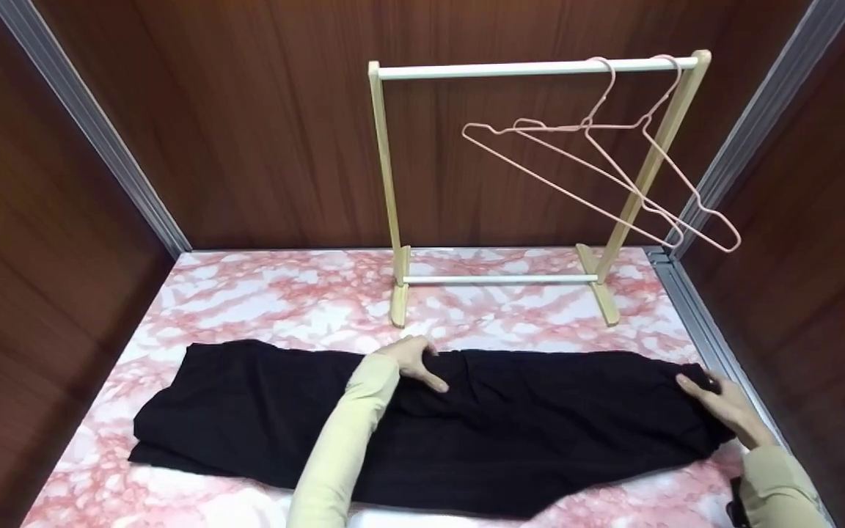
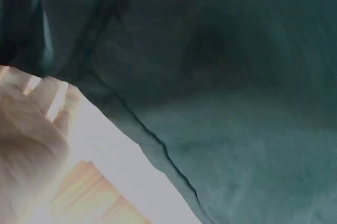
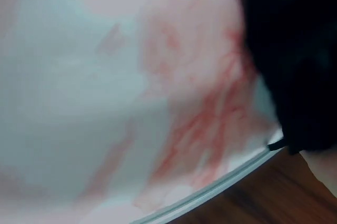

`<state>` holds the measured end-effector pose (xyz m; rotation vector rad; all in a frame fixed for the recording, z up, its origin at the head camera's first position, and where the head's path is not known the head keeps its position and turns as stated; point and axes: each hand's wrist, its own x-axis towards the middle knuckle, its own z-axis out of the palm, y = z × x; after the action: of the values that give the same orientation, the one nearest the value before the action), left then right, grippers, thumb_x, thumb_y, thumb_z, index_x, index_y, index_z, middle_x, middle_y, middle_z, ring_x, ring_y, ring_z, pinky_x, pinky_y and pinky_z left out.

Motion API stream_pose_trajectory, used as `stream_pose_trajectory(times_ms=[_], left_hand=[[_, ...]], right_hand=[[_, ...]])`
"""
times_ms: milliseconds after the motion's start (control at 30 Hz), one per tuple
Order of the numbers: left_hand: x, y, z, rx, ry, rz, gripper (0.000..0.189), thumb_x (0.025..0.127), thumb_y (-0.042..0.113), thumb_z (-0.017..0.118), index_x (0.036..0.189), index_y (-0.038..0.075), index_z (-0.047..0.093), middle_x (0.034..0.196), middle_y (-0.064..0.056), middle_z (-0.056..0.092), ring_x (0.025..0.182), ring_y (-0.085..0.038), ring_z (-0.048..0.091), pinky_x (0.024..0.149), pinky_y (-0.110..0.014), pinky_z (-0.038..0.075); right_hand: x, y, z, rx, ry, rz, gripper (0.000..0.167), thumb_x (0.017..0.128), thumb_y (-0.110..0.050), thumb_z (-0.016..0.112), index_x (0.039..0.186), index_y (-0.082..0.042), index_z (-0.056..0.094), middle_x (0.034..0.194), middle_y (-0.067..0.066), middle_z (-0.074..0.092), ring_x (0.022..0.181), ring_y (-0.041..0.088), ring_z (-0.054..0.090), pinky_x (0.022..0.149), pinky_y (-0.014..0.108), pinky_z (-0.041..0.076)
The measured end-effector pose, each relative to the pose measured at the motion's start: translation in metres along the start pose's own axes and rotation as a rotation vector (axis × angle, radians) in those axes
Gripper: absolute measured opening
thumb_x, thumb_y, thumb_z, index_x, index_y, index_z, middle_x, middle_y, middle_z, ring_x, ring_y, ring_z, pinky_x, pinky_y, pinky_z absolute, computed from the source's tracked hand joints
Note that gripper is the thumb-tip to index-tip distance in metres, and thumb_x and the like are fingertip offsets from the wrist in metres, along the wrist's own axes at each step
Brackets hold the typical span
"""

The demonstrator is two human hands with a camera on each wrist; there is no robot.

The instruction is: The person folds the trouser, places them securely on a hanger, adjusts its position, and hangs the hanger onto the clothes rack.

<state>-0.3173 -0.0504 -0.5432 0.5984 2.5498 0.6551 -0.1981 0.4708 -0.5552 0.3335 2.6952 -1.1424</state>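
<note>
Long black trousers [image 1: 525, 425] lie folded lengthwise across the table, their wider end to the right. At the middle of the far edge is my left hand [image 1: 409, 358], thumb spread away from the fingers and touching the cloth. In the left wrist view that hand [image 2: 31, 140] is beside the fabric [image 2: 237, 103], which shows a seam. My right hand [image 1: 727, 405] grips the right end of the trousers, thumb on top. The right wrist view shows only a sliver of the right hand [image 3: 322, 169] below the black cloth [image 3: 295, 61]; its fingertips are hidden there.
Behind the trousers stands a wooden rack [image 1: 386, 169] with a white rail. Two pink hangers [image 1: 562, 192] hang near its right end. The marbled pink table [image 1: 276, 293] is enclosed by brown panels [image 1: 261, 147]. A metal rail [image 1: 701, 315] runs along the right edge.
</note>
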Motion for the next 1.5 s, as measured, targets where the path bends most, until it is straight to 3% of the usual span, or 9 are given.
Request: stream_pose_trajectory(times_ms=[167,300,533,733,933,1033,1133,1300,1500], left_hand=[[-0.008,-0.004,-0.008,0.008,-0.016,-0.009,0.069,0.073,0.031,0.091,0.131,0.007,0.063,0.132,-0.015,0.065,0.124,-0.028,0.061,0.11,-0.038,0.048],[-0.014,-0.008,-0.013,0.024,0.034,-0.034,0.057,0.083,0.03,0.083,0.128,0.003,0.062,0.128,-0.018,0.066,0.121,-0.032,0.062,0.108,-0.04,0.049],[-0.007,-0.021,-0.013,0.245,0.357,0.035,0.041,0.085,0.041,0.076,0.109,0.009,0.073,0.108,-0.015,0.074,0.104,-0.036,0.069,0.089,-0.052,0.054],[0.003,-0.031,0.007,0.557,0.537,0.127,0.034,0.081,0.043,0.077,0.099,0.015,0.071,0.087,-0.008,0.076,0.082,-0.033,0.072,0.071,-0.047,0.053],[0.004,-0.024,0.026,0.6,0.501,-0.031,0.045,0.095,0.043,0.063,0.131,0.017,0.056,0.129,-0.009,0.064,0.126,-0.035,0.055,0.11,-0.046,0.036],[0.0,-0.002,0.036,0.593,0.476,-0.029,0.057,0.099,0.051,0.051,0.147,0.02,0.046,0.149,-0.008,0.051,0.145,-0.033,0.039,0.122,-0.053,0.024],[-0.012,0.027,0.047,0.611,0.35,0.006,0.074,0.096,0.067,0.043,0.156,0.026,0.033,0.164,-0.005,0.032,0.155,-0.03,0.023,0.124,-0.064,0.011],[-0.04,0.065,0.061,0.508,0.085,-0.071,0.107,0.077,0.08,0.061,0.162,0.036,0.013,0.172,0.002,0.0,0.16,-0.029,0.0,0.114,-0.079,0.007],[-0.04,0.057,0.077,0.256,-0.01,-0.286,0.129,0.065,0.072,0.08,0.16,0.043,-0.003,0.17,0.002,-0.021,0.157,-0.034,-0.018,0.105,-0.087,0.013]], right_hand=[[-0.001,0.006,0.006,-0.043,0.083,-0.016,0.079,0.104,-0.043,0.042,0.146,0.022,0.023,0.145,0.048,0.031,0.133,0.056,0.04,0.114,0.051,0.038],[-0.003,0.006,0.013,-0.077,0.243,-0.054,0.069,0.105,-0.036,0.043,0.145,0.018,0.026,0.143,0.05,0.03,0.134,0.065,0.03,0.113,0.068,0.028],[-0.006,0.002,0.015,-0.199,0.464,-0.059,0.057,0.105,-0.042,0.046,0.145,-0.002,0.042,0.145,0.037,0.044,0.125,0.063,0.043,0.094,0.071,0.04],[-0.001,0.004,0.017,-0.31,0.465,-0.044,0.055,0.105,-0.04,0.047,0.142,0.0,0.043,0.139,0.039,0.047,0.117,0.065,0.047,0.083,0.071,0.042],[0.001,-0.011,0.026,-0.439,0.481,-0.011,0.052,0.102,-0.026,0.051,0.14,0.007,0.039,0.138,0.042,0.041,0.119,0.066,0.037,0.092,0.075,0.03],[-0.001,-0.033,0.043,-0.499,0.551,-0.126,0.052,0.097,-0.023,0.056,0.137,0.007,0.043,0.137,0.04,0.042,0.122,0.064,0.035,0.097,0.076,0.027],[-0.007,-0.059,0.071,-0.533,0.549,-0.282,0.052,0.095,-0.026,0.06,0.136,0.002,0.048,0.137,0.034,0.047,0.124,0.061,0.038,0.102,0.077,0.025],[-0.022,-0.09,0.116,-0.489,0.199,-0.304,0.075,0.098,-0.057,0.051,0.151,-0.006,0.038,0.156,0.031,0.033,0.141,0.059,0.025,0.112,0.079,0.01],[-0.016,-0.084,0.137,-0.414,-0.076,-0.136,0.1,0.089,-0.081,0.041,0.163,-0.021,0.01,0.167,0.027,-0.002,0.151,0.057,-0.006,0.11,0.08,-0.013]])
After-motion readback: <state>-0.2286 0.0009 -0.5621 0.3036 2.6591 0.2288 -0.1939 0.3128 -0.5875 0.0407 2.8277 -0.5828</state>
